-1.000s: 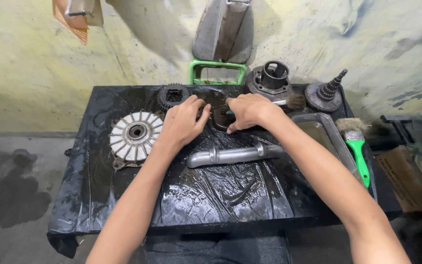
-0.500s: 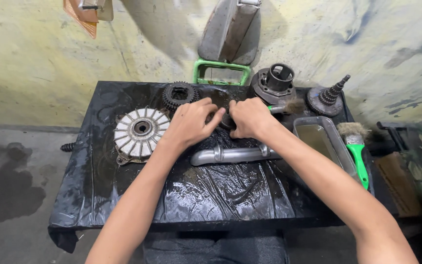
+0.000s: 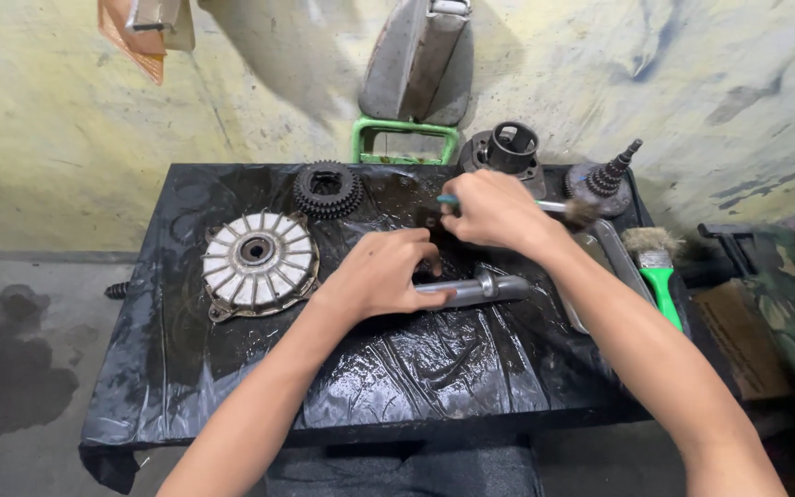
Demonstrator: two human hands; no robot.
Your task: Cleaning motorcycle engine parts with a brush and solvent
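Forearms come in from the bottom edge, both reaching up over a low table (image 3: 232, 405) wrapped in wet, glossy black plastic sheet. That sheen matters: the sheet looks oily and wrinkled, so anything set down on it could skate.

Left hand (image 3: 381, 274) sits near the middle of the table, palm down, fingers curled over the near end of a grey metal tube (image 3: 476, 289) that lies flat, thumb pressing on it. My read is that a greasy grip on a round, smooth part is the weak spot; if the hand eases off, the tube may roll toward the front edge.

Right hand (image 3: 499, 212) is just beyond, fingers pressed together in a fist around the handle of a small brush (image 3: 563, 210), teal tip poking out left, dark bristles out to the right. It hovers just above the tube. A hard scrub could flick dirty fluid up toward the face or knock the tube out from under the other hand.

Left of the hands lies a finned round metal cover (image 3: 259, 262), flat on the sheet. Right of them a metal tray (image 3: 614, 267) and a green-handled paintbrush (image 3: 660, 276) lie close to the table's right edge, and an elbow swing could push them off.

Further back stand a black gear cluster (image 3: 327, 189), a round hub with a collar (image 3: 508, 149), and a stepped gear shaft (image 3: 607, 177), upright and tippable. A green frame (image 3: 405, 138) leans at the wall.
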